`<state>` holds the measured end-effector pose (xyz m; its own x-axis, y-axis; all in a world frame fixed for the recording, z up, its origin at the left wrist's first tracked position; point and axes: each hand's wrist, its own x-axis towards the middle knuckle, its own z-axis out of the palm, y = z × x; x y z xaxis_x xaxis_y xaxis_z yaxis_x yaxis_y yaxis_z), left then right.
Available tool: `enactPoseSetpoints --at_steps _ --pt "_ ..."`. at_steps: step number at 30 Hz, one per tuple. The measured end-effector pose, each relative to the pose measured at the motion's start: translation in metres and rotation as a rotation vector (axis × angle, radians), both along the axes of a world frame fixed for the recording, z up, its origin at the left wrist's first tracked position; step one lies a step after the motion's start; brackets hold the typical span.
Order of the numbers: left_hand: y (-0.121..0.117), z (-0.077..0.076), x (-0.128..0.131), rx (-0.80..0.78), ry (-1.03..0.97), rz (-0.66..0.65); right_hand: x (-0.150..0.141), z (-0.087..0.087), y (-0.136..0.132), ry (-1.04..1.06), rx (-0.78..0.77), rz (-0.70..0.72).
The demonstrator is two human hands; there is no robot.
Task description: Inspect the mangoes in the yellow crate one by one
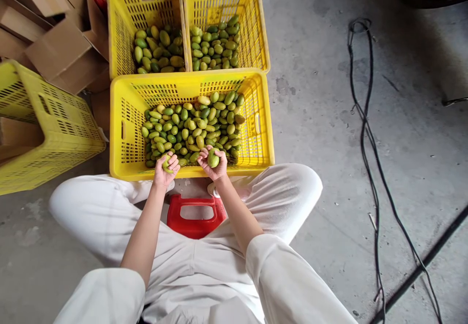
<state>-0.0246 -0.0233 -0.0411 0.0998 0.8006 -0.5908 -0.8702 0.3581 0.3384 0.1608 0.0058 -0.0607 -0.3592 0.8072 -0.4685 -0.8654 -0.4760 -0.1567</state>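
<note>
My left hand point(167, 170) has its fingers curled round a curved yellow-green fruit point(167, 164), which looks like a small mango. In my right hand point(216, 167) sits a rounder green mango point(213, 158), held in the fingers with its top showing. Both hands are over the near rim of a wide yellow crate point(190, 172). Inside that crate lies a heap of small green and yellowish mangoes point(193, 124), just beyond my fingertips.
Behind stand two more yellow crates, left point(120, 31) and right point(256, 27), each holding similar fruit. Another yellow crate point(69, 119) lies tilted at the left by cardboard boxes point(60, 46). A red stool point(195, 227) shows between my legs. Black cables point(365, 114) run along the concrete floor.
</note>
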Motion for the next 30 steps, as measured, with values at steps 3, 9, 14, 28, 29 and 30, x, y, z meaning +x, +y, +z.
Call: enactPoseSetpoints --at_steps 3,9,14,28,29,30 --pt "-0.0024 -0.0013 -0.002 0.002 0.027 -0.026 0.0018 0.0019 0.0015 -0.049 -0.099 -0.063" --pt "-0.0041 -0.0019 -0.0014 0.028 0.068 -0.107 -0.0017 -0.0001 0.0025 -0.094 -0.032 -0.059" --pt "-0.0015 -0.0029 -0.0031 -0.056 0.089 -0.078 -0.0022 -0.0017 0.0035 -0.045 -0.007 -0.032" --pt "0.0006 -0.0007 -0.0008 -0.1 0.07 -0.122 -0.0039 -0.0036 0.0035 -0.065 -0.107 -0.044" --pt "0.0005 -0.0014 -0.001 -0.089 0.072 -0.131 -0.0042 -0.0033 0.0037 -0.063 -0.107 -0.047" --pt "0.0004 -0.0015 -0.0011 -0.064 0.066 -0.134 -0.0046 -0.0028 0.0039 -0.06 -0.103 -0.049"
